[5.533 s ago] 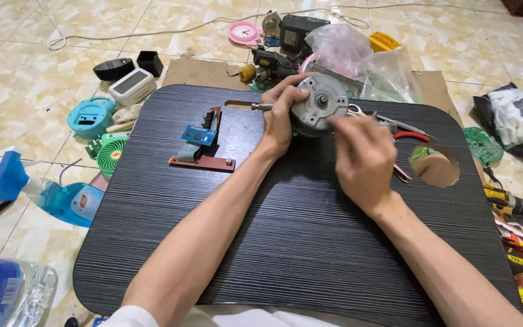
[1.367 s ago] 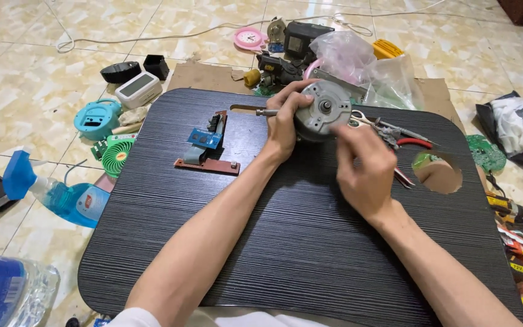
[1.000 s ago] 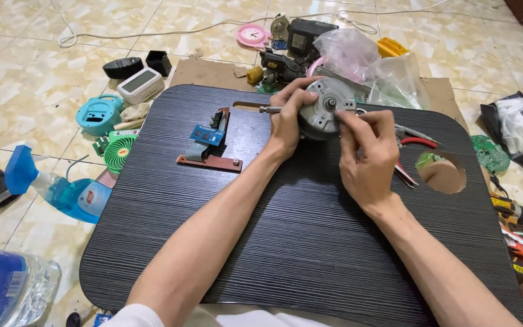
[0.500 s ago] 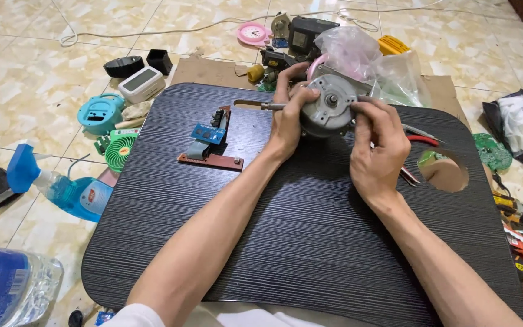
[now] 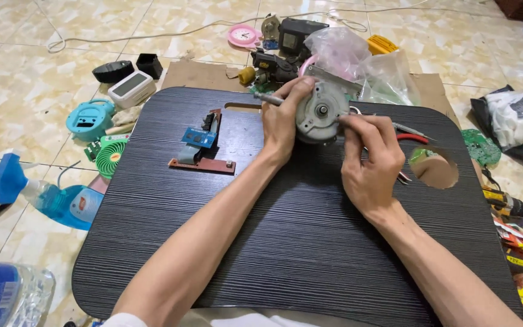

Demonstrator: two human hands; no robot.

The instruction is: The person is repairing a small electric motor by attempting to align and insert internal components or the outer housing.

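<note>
Fingers of the left hand (image 5: 282, 124) wrap around a round grey motor (image 5: 319, 113); right hand (image 5: 367, 163) fingertips pinch its right edge, pliers (image 5: 416, 134) just beyond them.

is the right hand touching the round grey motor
Touching. The head view shows the right hand with its fingertips pressed against the right edge of the round grey motor, no gap between them, while the left hand grips the other side.

Both hands, left hand (image 5: 282, 124) and right hand (image 5: 367, 163), grip a grey round motor (image 5: 321, 112) over the black tabletop (image 5: 286, 242).
</note>
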